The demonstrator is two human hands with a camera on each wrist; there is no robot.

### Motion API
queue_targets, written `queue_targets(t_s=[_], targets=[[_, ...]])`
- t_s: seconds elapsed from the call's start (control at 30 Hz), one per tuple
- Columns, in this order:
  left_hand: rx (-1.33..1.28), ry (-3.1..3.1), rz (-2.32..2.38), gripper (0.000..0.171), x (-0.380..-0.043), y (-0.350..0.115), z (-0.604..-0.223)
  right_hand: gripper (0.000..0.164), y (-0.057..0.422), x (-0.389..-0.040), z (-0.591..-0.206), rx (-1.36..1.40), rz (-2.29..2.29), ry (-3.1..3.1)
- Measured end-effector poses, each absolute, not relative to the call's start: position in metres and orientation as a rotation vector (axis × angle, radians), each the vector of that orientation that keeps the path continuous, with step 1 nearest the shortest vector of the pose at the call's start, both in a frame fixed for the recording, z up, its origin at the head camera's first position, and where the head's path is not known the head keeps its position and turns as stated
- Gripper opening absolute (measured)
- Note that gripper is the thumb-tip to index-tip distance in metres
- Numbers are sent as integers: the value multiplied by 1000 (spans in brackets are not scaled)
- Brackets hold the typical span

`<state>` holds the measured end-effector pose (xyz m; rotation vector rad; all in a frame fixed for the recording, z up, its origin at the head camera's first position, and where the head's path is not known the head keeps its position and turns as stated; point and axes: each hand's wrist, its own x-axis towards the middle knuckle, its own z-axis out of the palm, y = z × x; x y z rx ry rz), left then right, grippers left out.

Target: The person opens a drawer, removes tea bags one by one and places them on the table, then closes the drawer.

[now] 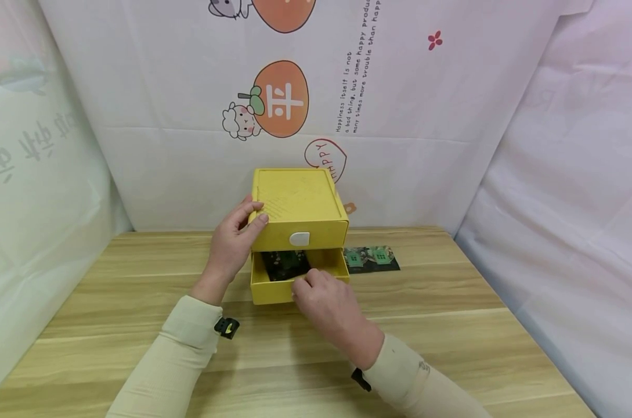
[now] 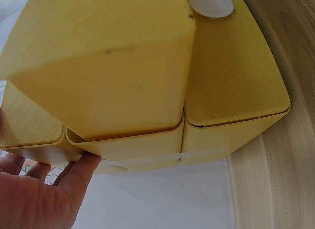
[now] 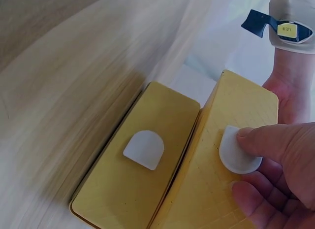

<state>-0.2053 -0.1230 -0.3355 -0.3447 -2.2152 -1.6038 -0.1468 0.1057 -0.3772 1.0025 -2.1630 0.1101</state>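
A yellow three-drawer box (image 1: 300,194) stands on the table, its middle drawer (image 1: 274,293) pulled out. The top and bottom drawers are closed; the bottom drawer (image 3: 147,189) shows in the right wrist view. My right hand (image 1: 328,307) pinches the white pull tab (image 3: 236,155) of the middle drawer, thumb on its face. Against the upper left side of the box rests my left hand (image 1: 232,238), with thumb and a finger over its top edge. Inside the pulled-out drawer lies a dark printed card (image 1: 286,267), partly hidden.
A dark card with green squares (image 1: 380,258) lies on the wooden table (image 1: 451,325), right of the box. White printed cloth (image 1: 410,98) hangs behind and on both sides. The top drawer bears a white tab (image 1: 299,238).
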Motion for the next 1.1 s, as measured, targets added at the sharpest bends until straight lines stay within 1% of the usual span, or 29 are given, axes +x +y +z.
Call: queue_targets(t_s=[0.73,1.1], targets=[[-336,-2216,-1585,48,-206,-123,-337,21,108,-132,-379,988,100,-2119],[-334,-2211,-1605,49,-205,-123,-336,22,109,-121,-378,987,93,-2126]])
